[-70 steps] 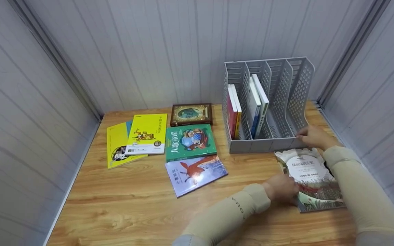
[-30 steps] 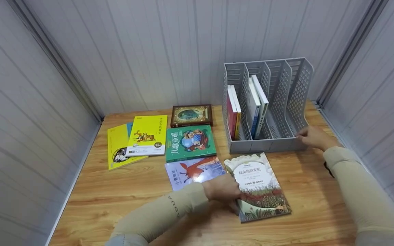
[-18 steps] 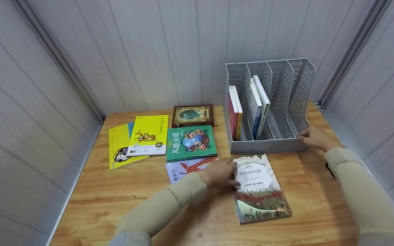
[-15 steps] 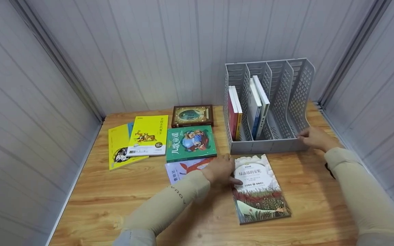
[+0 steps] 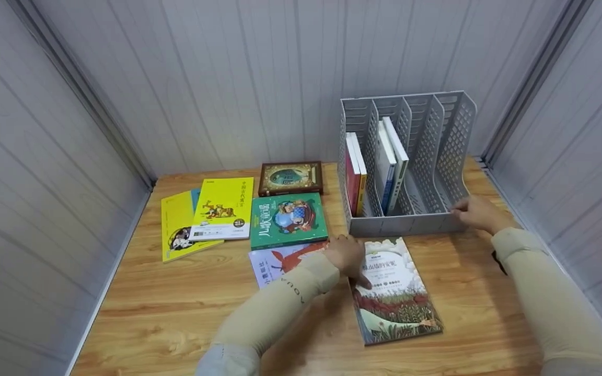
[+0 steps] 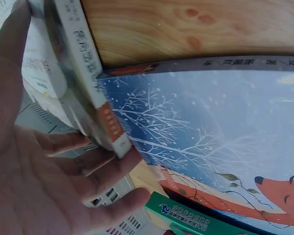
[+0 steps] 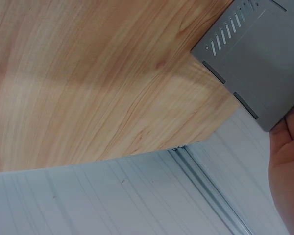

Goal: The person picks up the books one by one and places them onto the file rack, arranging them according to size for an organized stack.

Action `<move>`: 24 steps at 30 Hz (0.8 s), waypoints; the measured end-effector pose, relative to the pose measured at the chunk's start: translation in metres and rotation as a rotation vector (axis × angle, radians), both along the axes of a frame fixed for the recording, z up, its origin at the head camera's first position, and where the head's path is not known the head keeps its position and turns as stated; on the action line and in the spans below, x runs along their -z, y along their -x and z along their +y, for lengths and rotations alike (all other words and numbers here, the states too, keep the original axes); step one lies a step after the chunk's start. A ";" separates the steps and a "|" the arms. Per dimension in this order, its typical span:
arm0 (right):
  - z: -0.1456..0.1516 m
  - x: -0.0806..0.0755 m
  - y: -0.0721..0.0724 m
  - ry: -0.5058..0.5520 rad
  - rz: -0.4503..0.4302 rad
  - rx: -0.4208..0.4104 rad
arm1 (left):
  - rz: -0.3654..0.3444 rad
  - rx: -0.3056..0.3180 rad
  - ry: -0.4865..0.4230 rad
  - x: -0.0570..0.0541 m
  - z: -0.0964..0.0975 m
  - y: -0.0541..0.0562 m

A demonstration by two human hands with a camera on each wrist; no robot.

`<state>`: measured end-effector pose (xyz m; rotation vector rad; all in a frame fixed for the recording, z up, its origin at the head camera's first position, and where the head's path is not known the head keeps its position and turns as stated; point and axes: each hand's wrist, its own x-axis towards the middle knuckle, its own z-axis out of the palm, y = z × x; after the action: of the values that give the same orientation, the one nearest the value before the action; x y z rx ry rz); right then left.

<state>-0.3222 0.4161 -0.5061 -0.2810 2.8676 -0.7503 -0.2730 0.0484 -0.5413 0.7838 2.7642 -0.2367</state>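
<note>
A paperback book (image 5: 397, 297) with white clouds and red flowers on its cover lies on the table below the rack. My left hand (image 5: 347, 257) grips its upper left edge; in the left wrist view the thumb lies over the cover and the fingers (image 6: 108, 169) curl at the spine. Beside it, partly hidden by the left arm, lies a lilac book (image 5: 269, 266) with a red fox. My right hand (image 5: 481, 214) pinches the front right corner of the grey file rack (image 5: 405, 225), whose side panel (image 7: 264, 63) fills the right wrist view's corner.
Two compartments of the rack hold upright books (image 5: 384, 167). A green book (image 5: 288, 222) touches the fox book, with a brown framed-cover book (image 5: 290, 178) behind it. Yellow books (image 5: 222, 206) overlap at the left. Panel walls (image 5: 201, 78) enclose the table (image 5: 165, 313).
The flower-cover book has slid left across the table from under the right arm. My left hand has shifted from its lower left edge to its upper left edge. The right hand stays on the rack.
</note>
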 end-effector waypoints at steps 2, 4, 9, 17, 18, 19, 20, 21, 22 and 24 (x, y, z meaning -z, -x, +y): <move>0.000 0.000 0.000 0.001 0.008 -0.003 | -0.003 0.008 -0.013 0.000 -0.001 0.003; 0.000 0.000 0.001 0.005 0.010 -0.001 | -0.020 0.009 -0.039 -0.001 -0.003 0.008; 0.000 0.001 0.002 0.002 0.020 -0.001 | -0.134 -0.023 -0.217 -0.004 -0.011 0.021; 0.001 0.004 0.003 0.000 0.018 -0.010 | -0.382 -0.181 -0.540 -0.004 -0.024 0.035; 0.001 0.004 0.003 0.002 0.018 -0.010 | -0.407 -0.201 -0.577 -0.003 -0.026 0.036; 0.001 0.004 0.003 0.001 0.020 -0.009 | -0.427 -0.213 -0.610 -0.003 -0.027 0.037; 0.001 0.005 0.003 0.001 0.021 -0.008 | -0.440 -0.219 -0.635 -0.002 -0.028 0.038; 0.001 0.005 0.003 -0.001 0.027 -0.010 | -0.450 -0.214 -0.655 -0.002 -0.029 0.039; 0.001 0.005 0.003 -0.002 0.033 -0.011 | -0.458 -0.206 -0.670 -0.001 -0.030 0.040; 0.002 0.005 0.003 -0.004 0.041 -0.011 | -0.462 -0.182 -0.694 0.000 -0.032 0.041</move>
<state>-0.3256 0.4178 -0.5109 -0.3153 2.9035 -0.7448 -0.3145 0.0160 -0.5410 0.6081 2.4218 0.8667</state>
